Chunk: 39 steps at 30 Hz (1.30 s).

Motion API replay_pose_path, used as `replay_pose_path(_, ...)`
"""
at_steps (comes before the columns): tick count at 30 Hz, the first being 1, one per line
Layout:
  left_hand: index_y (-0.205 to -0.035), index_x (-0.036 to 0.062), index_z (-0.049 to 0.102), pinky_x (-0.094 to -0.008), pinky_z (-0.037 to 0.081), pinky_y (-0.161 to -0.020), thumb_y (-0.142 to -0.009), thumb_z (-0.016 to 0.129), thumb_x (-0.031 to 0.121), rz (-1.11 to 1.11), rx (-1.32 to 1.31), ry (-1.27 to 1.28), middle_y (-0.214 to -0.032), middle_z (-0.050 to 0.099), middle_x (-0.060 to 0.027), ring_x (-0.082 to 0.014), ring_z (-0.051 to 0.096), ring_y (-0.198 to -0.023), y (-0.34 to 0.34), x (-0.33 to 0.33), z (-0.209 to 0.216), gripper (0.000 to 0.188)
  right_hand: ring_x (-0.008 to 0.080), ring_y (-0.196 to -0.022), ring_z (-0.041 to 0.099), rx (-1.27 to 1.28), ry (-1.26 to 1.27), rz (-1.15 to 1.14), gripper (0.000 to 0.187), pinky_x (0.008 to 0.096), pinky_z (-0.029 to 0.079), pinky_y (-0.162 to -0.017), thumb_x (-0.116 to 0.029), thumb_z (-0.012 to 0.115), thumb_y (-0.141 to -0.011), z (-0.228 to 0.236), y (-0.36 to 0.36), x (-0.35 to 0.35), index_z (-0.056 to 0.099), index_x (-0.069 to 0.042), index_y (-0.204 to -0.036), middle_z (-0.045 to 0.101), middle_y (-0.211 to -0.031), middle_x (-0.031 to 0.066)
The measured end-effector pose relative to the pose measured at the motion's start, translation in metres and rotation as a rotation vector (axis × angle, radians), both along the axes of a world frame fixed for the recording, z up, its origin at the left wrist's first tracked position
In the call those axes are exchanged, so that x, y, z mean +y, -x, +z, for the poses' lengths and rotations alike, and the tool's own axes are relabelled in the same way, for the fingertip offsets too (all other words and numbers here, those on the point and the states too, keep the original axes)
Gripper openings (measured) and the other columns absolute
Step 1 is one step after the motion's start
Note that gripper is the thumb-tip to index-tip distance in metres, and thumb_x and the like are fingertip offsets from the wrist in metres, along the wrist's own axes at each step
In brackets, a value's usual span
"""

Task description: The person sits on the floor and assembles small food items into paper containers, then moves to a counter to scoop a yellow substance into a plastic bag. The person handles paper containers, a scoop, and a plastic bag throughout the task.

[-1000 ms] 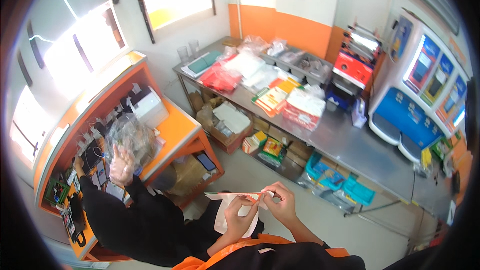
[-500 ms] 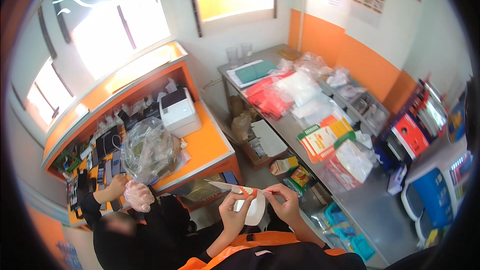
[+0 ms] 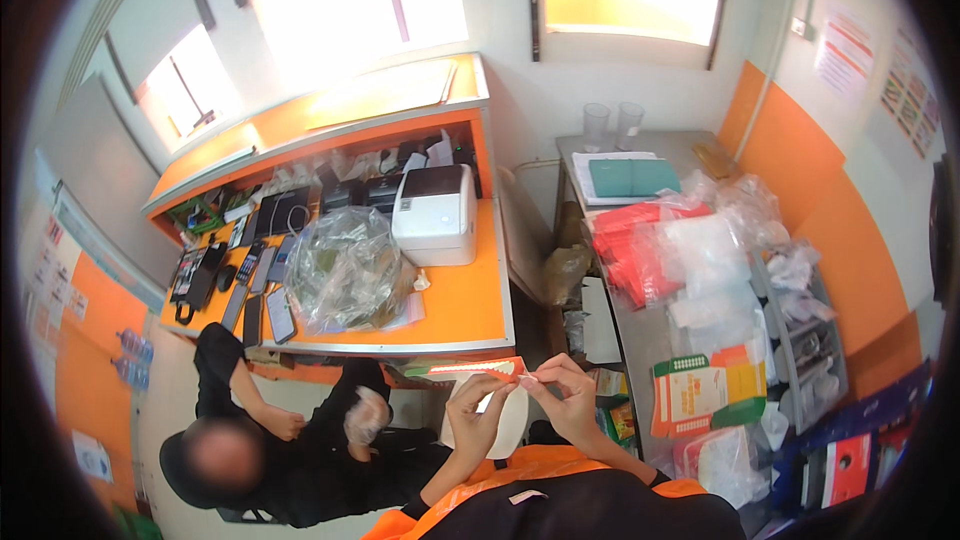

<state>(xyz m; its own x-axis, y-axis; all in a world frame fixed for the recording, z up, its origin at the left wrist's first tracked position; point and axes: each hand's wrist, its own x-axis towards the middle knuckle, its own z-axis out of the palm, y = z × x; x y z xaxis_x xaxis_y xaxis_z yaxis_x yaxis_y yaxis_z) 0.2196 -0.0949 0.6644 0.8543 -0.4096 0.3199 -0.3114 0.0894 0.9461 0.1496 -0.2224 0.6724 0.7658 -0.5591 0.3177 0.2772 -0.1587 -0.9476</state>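
My left hand (image 3: 478, 415) pinches a flat orange and white piece of paper or thin card (image 3: 470, 368) between thumb and fingers. The piece sticks out to the left, and its orange end has a white zigzag edge. At that orange end, my right hand (image 3: 566, 402) is closed, its thumb and fingertips pressed together. Both hands are held close together in front of my orange and black top. What lies right between the right fingertips is too small to make out. A white rounded surface (image 3: 513, 422) shows below and behind the hands.
A person in black (image 3: 310, 470) sits at my left, one hand in a clear plastic glove (image 3: 368, 415). Ahead, an orange counter (image 3: 460, 300) carries a white printer (image 3: 436, 220), a clear plastic bag (image 3: 345, 270) and phones. At right, a metal table (image 3: 625, 330) holds red and white bags and boxes.
My view has swung left, so the room sits further right. The orange and white piece is now held flatter. The other person has drawn back from the counter, hands lowered toward the lap.
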Motion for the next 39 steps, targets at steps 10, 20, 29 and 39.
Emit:
replay_pose_path(10,-0.087,-0.0047,0.066,-0.0234,0.051,-0.074,-0.082,0.067,-0.003,0.066,0.183,0.127,-0.086,0.067,-0.0092,-0.0115,0.064,-0.080,0.009,-0.028,-0.014,0.005,0.0102,-0.067,0.055,-0.035,0.011,0.113,0.005,0.0225,0.045,-0.061,-0.002,0.072,-0.079,-0.001,-0.014,-0.035,0.071,-0.001,-0.083,0.058,-0.078,0.0051)
replay_pose_path(20,-0.090,-0.0028,0.062,-0.0216,0.051,-0.073,-0.081,0.067,-0.007,0.005,0.413,0.261,-0.086,0.067,-0.0081,-0.0112,0.065,-0.081,0.012,-0.023,-0.013,0.011,0.0117,-0.068,0.059,-0.013,0.153,0.212,0.008,0.0230,0.047,-0.062,-0.001,0.072,-0.079,0.004,-0.007,-0.040,0.070,0.000,-0.086,0.061,-0.080,0.0065)
replay_pose_path(29,-0.105,-0.0027,0.063,-0.0278,0.051,-0.087,-0.087,0.063,0.000,-0.017,0.238,0.095,-0.112,0.061,-0.0127,-0.0156,0.061,-0.101,0.020,-0.032,-0.022,0.018,0.0125,-0.074,0.057,0.086,0.262,0.063,0.004,0.0243,0.045,-0.068,-0.001,0.065,-0.083,-0.015,-0.011,-0.068,0.065,0.000,-0.079,0.060,-0.079,0.0060)
replay_pose_path(39,-0.107,-0.0016,0.063,-0.0276,0.050,-0.084,-0.089,0.056,-0.001,0.103,0.110,-0.200,-0.110,0.059,-0.0105,-0.0179,0.063,-0.097,0.011,0.007,-0.015,0.019,0.0095,-0.071,0.053,0.226,0.353,-0.889,0.024,0.0247,0.044,-0.063,-0.023,0.059,-0.093,-0.096,0.060,-0.313,0.060,0.000,-0.091,0.058,-0.078,0.0028)
